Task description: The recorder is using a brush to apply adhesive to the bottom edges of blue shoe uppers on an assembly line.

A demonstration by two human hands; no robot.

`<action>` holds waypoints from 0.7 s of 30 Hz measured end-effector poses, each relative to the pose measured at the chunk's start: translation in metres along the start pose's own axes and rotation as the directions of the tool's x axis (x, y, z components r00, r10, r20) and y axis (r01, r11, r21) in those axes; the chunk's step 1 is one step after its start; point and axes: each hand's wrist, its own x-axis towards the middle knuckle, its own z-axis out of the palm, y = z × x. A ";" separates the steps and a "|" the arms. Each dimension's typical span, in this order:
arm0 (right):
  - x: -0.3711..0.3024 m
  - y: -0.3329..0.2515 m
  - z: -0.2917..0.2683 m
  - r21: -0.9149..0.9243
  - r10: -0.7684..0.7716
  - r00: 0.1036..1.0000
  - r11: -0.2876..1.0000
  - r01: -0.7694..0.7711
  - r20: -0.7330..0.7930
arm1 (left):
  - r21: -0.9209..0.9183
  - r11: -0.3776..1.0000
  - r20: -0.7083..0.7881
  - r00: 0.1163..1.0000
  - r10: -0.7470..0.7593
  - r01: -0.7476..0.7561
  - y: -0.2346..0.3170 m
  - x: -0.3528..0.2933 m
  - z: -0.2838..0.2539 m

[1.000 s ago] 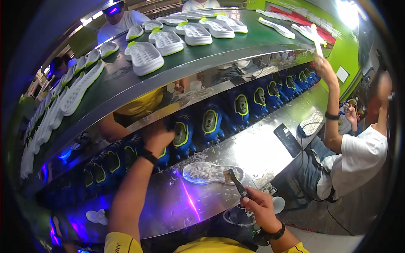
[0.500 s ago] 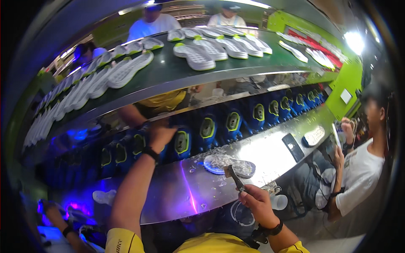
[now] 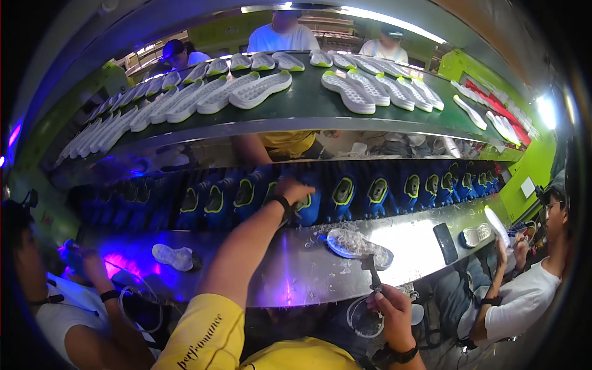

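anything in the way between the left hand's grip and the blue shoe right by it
Nothing visible: the left hand's grip overlaps the upper part of the blue shoe in this view, though contact can't be told. The brush in the right hand is well off to the side.

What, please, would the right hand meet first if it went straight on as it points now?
The right hand, brush leading, would probably meet the scrap-strewn white sole, though depth is unclear.

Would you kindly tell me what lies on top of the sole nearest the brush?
Pale scraps cover much of the sole; the surface beneath them is hidden. The brush also hides part of its edge.
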 end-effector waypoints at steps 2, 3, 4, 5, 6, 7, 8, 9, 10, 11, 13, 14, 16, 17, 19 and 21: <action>0.000 0.005 -0.008 0.030 0.008 1.000 1.000 -0.008 0.005 | -0.516 0.832 0.184 0.975 -0.128 0.206 -0.010 -0.020 -0.021; 0.002 0.007 -0.008 0.013 -0.003 1.000 1.000 0.003 0.019 | -0.767 0.540 0.332 0.935 -0.127 0.346 -0.016 -0.034 -0.029; 0.002 0.011 -0.011 -0.007 -0.006 1.000 1.000 0.006 0.011 | -0.837 0.351 0.396 0.907 -0.142 0.420 -0.023 -0.052 -0.030; 0.003 0.015 -0.011 -0.028 -0.009 1.000 1.000 0.009 -0.001 | -0.952 0.215 0.259 0.947 0.189 0.218 -0.043 -0.082 -0.038; 0.005 0.021 -0.009 -0.059 -0.060 0.998 0.996 0.061 0.004 | -0.841 0.514 0.076 0.904 0.420 -0.167 -0.048 -0.107 -0.052; 0.004 0.024 -0.010 -0.046 -0.008 1.000 0.999 0.009 0.008 | -0.558 0.611 -0.112 0.781 0.614 -0.561 -0.052 -0.133 -0.063; 0.010 0.029 -0.008 -0.128 -0.068 0.997 0.989 0.072 0.033 | -0.894 0.446 0.164 0.892 0.422 -0.046 -0.047 -0.138 -0.074; 0.011 0.019 0.005 -0.133 -0.028 0.998 0.990 0.037 0.062 | -0.910 0.005 0.410 0.900 0.150 0.414 -0.047 -0.153 -0.092; 0.014 0.013 0.013 -0.206 0.010 0.995 0.978 0.010 0.095 | -0.916 0.068 0.400 0.915 0.052 0.396 -0.052 -0.173 -0.101; 0.017 0.016 0.020 -0.245 -0.050 0.993 0.967 0.076 0.107 | -0.923 0.232 0.317 0.949 -0.003 0.309 -0.053 -0.189 -0.112; 0.024 0.027 0.030 -0.313 -0.210 0.968 0.918 0.243 0.134 | -0.889 0.456 0.054 0.998 0.028 0.036 -0.043 -0.216 -0.124; 0.026 0.029 0.032 -0.324 -0.179 0.976 0.922 0.210 0.123 | -0.821 0.565 -0.064 0.996 0.056 -0.084 -0.038 -0.224 -0.124; 0.028 0.032 0.035 -0.339 -0.141 0.983 0.925 0.174 0.120 | -0.633 0.729 -0.220 0.963 0.156 -0.262 -0.042 -0.236 -0.120; 0.028 0.033 0.037 -0.342 -0.134 0.983 0.924 0.170 0.128 | -0.530 0.784 -0.254 0.943 0.217 -0.323 -0.046 -0.242 -0.117; 0.030 0.034 0.042 -0.347 -0.089 0.985 0.928 0.135 0.146 | -0.366 0.845 -0.246 0.916 0.316 -0.389 -0.051 -0.254 -0.114; 0.032 0.032 0.049 -0.349 -0.014 0.986 0.934 0.072 0.168 | -0.243 0.853 -0.279 0.875 0.395 -0.463 -0.054 -0.268 -0.100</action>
